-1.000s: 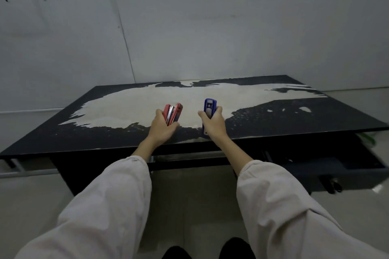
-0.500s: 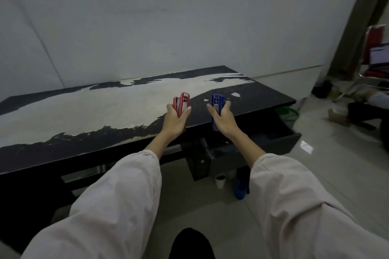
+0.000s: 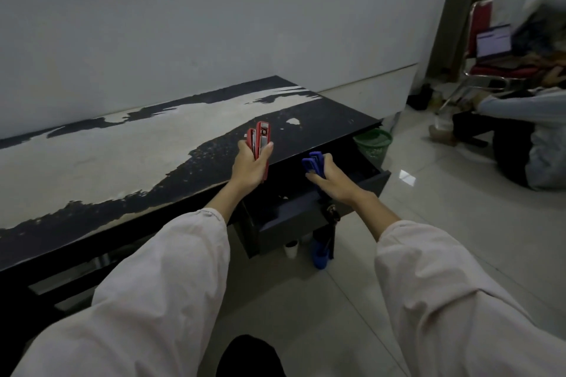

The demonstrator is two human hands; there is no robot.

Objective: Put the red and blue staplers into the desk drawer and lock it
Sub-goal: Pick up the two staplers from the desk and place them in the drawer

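Observation:
My left hand [image 3: 249, 167] grips the red stapler [image 3: 260, 142] upright, just above the front edge of the worn black desk [image 3: 128, 144]. To its right, my right hand [image 3: 332, 182] holds the blue stapler [image 3: 314, 164], tilted, over the open dark drawer [image 3: 294, 214] at the desk's right end. A key [image 3: 332, 213] hangs from the lock on the drawer front, below my right wrist. The inside of the drawer is dark and mostly hidden.
A green basket [image 3: 373, 142] stands on the floor beyond the drawer. Under the drawer are a small white cup [image 3: 291, 249] and a blue object [image 3: 320, 254]. A person [image 3: 520, 138] sits on the floor at right, near a red chair [image 3: 484, 49] holding a laptop.
The view has swung further right along the desk. My right hand dropped with the blue stapler from desk height to over the open drawer. My left hand stayed raised with the red stapler.

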